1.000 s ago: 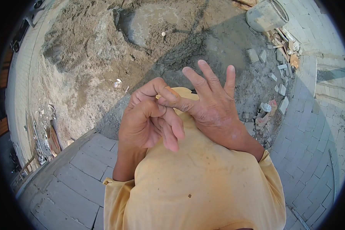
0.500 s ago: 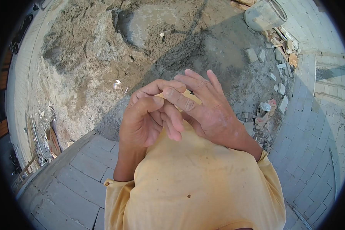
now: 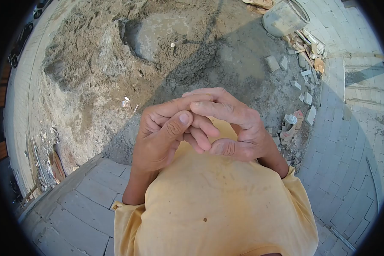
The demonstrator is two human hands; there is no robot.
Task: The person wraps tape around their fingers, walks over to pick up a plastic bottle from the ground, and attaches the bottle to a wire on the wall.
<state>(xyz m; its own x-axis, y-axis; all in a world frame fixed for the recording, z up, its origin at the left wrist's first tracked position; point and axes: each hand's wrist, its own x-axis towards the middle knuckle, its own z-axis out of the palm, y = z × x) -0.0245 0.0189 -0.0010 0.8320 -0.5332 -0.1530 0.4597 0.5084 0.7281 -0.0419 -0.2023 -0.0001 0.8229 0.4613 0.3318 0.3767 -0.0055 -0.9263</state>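
Observation:
My left hand [image 3: 162, 134] and my right hand [image 3: 239, 123] meet in front of the yellow shirt [image 3: 213, 200]. The left fingers are bent, with the thumb pressed near the index finger; whether anything is between them cannot be made out. My right hand wraps round the left fingertips, its index finger above and its thumb below them. No tool shows in either hand.
Beyond the hands lies a heap of wet sand or mortar [image 3: 94, 64] with a puddle [image 3: 158, 32] and a pale stick-like handle [image 3: 175, 44]. A bucket [image 3: 283, 19], broken blocks [image 3: 272, 63] and litter [image 3: 291, 119] are at the right. Grey block paving [image 3: 89, 192] flanks me.
The raised, spread fingers of my right hand have bent down round the left fingertips, and its thumb now shows below them. The view has shifted slightly.

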